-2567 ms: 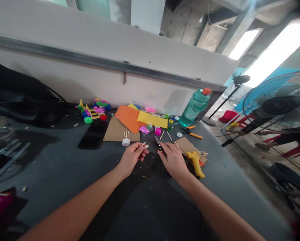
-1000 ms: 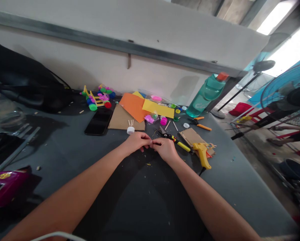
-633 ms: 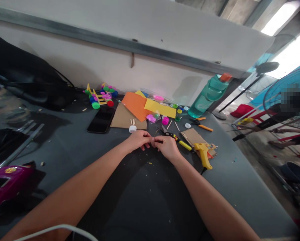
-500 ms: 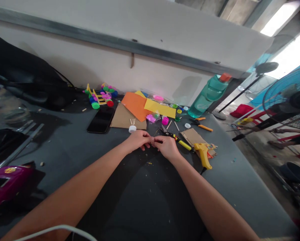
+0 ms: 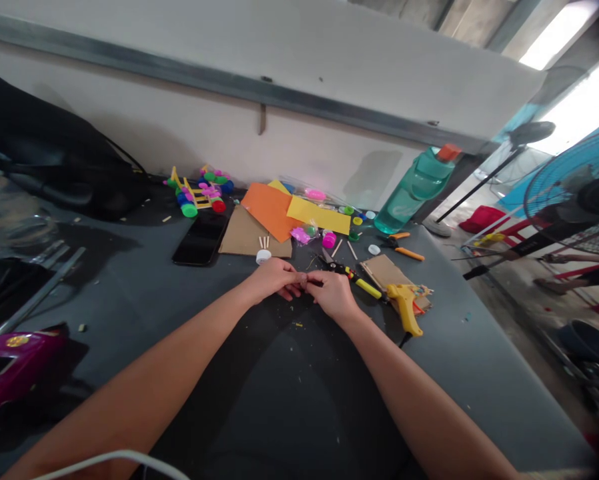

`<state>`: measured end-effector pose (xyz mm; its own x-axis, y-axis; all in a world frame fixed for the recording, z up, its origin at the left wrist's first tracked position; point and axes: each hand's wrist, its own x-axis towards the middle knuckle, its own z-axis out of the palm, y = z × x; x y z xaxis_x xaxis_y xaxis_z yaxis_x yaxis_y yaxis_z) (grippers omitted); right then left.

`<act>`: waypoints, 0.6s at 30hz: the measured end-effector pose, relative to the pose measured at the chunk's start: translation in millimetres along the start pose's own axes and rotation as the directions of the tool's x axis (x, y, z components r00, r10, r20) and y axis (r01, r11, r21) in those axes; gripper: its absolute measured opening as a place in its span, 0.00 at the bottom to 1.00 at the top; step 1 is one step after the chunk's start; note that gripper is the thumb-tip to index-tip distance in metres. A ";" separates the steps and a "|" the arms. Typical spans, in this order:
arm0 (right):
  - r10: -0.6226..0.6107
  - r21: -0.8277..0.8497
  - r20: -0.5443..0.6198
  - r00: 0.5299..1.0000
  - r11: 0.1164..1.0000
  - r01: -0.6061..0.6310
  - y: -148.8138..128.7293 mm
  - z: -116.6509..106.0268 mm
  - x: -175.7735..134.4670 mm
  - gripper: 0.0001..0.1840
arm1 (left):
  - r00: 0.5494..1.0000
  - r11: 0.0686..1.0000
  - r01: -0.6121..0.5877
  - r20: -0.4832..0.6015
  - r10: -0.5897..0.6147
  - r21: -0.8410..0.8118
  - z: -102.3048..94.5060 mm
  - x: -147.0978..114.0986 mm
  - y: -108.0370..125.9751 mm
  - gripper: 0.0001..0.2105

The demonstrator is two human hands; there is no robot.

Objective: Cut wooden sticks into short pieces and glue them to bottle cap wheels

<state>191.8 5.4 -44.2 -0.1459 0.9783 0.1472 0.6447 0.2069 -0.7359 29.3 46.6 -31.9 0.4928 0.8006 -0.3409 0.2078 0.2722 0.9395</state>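
My left hand (image 5: 278, 277) and my right hand (image 5: 333, 291) meet fingertip to fingertip above the dark table (image 5: 279, 400). Both are closed in a pinch around something small that the fingers hide. Just beyond my left hand is a white bottle cap (image 5: 263, 256), with a few short wooden sticks (image 5: 264, 241) by it on a piece of cardboard (image 5: 239, 233). Pliers with yellow grips (image 5: 367, 288) lie close to my right hand. Past them, a yellow hot glue gun (image 5: 406, 308) rests partly over another cardboard piece (image 5: 387, 272).
Behind are orange paper (image 5: 269, 210), yellow paper (image 5: 319, 216), loose caps, a phone (image 5: 199, 238) and a colourful small-wheeled model (image 5: 194, 197). A teal bottle (image 5: 413, 190) and orange-handled pliers (image 5: 408, 253) stand and lie at right. At left is a magenta object (image 5: 19, 363). A fan (image 5: 579, 193) stands beyond.
My fingertips have shifted very slightly against each other, still pinched together. The view has moved a touch; the things on the table lie as before.
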 end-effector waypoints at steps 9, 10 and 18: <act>0.038 0.026 0.002 0.999 0.999 -0.038 -0.2 1.5 -0.7 0.08 | 1.000 1.000 0.015 0.008 -0.015 -0.028 0.7 -0.3 -0.4 0.13; 0.029 0.007 -0.009 1.000 1.000 -0.029 -0.1 1.7 -0.6 0.08 | 1.000 1.000 0.015 0.007 -0.015 -0.025 0.7 -0.1 -0.6 0.13; -0.011 -0.030 -0.060 0.998 1.000 0.009 -1.5 2.5 0.4 0.08 | 1.000 1.000 -0.002 0.015 0.003 -0.011 -2.1 -1.0 -2.2 0.18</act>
<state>188.9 5.5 -44.6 -0.1073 0.9750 0.1948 0.6655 0.2160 -0.7145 26.5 46.3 -33.5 0.5060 0.7932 -0.3389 0.1972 0.2762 0.9407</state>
